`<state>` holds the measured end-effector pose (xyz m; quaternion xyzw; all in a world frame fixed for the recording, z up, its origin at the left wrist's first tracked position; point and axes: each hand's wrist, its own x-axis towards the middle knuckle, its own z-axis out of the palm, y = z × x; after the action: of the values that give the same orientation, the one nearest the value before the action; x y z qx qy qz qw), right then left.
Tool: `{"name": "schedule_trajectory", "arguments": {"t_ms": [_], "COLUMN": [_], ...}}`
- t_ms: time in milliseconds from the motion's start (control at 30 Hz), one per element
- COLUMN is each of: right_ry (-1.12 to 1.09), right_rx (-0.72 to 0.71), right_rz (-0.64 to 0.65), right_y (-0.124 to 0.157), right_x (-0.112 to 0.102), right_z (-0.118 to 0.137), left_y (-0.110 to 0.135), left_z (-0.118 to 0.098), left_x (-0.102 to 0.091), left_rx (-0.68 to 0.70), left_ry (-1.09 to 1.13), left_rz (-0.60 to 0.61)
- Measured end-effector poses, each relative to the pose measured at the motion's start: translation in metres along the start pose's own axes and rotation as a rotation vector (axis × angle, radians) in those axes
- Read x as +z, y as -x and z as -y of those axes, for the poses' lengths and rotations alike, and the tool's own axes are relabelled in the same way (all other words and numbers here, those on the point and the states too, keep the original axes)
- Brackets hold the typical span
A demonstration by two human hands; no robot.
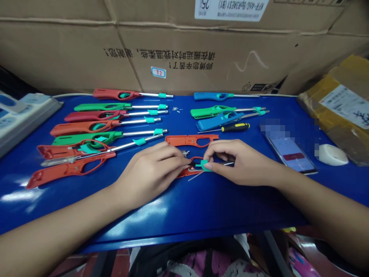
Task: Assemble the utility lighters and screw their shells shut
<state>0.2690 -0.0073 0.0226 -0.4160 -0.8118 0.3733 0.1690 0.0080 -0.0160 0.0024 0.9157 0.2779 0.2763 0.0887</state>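
My right hand [240, 161] is closed, thumb and forefinger pinching a small green lighter trigger [205, 165]. Facing it, my left hand [152, 171] has its fingertips pressed together on a small black part [191, 163] beside the trigger; its fingers hide much of that part. Both hands work over an orange lighter shell half [184, 174] lying on the blue table, with a thin clear tube [195, 176] near its lower edge. Just behind the hands lies another orange shell half [198, 141]. A metal rod [229, 163] shows beneath my right hand.
Several long-necked lighters [115, 94] lie in rows at left; an opened orange one [72, 169] is closest. More lighters [211, 96], a screwdriver [236, 127], a phone [292, 152] and a white mouse [333, 154] are rightward. Cardboard [86, 69] stands behind the table.
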Motion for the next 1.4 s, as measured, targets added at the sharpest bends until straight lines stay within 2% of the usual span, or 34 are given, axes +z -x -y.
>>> {"name": "schedule_trajectory", "arguments": {"t_ms": [100, 300, 767, 1033, 1400], "right_ry": [-0.009, -0.033, -0.063, -0.078, -0.060], "right_rx": [-0.004, -0.020, 0.066, 0.109, 0.070], "right_rz": [0.035, 0.006, -0.069, -0.038, -0.047], "right_y": [-0.001, -0.004, -0.006, -0.005, -0.006], "right_x": [0.001, 0.008, 0.017, 0.017, 0.018], "right_z": [0.000, 0.001, 0.002, 0.002, -0.001], "left_y": [0.000, -0.001, -0.002, -0.001, -0.002], "left_z": [-0.001, -0.003, -0.003, -0.005, -0.007], "left_x": [-0.001, 0.001, 0.000, 0.001, 0.000], "left_rx": [0.013, 0.023, 0.030, 0.033, 0.031], "left_ry": [-0.003, 0.010, 0.024, 0.046, 0.040], "left_rz": [-0.003, -0.001, -0.048, -0.050, -0.062]}}
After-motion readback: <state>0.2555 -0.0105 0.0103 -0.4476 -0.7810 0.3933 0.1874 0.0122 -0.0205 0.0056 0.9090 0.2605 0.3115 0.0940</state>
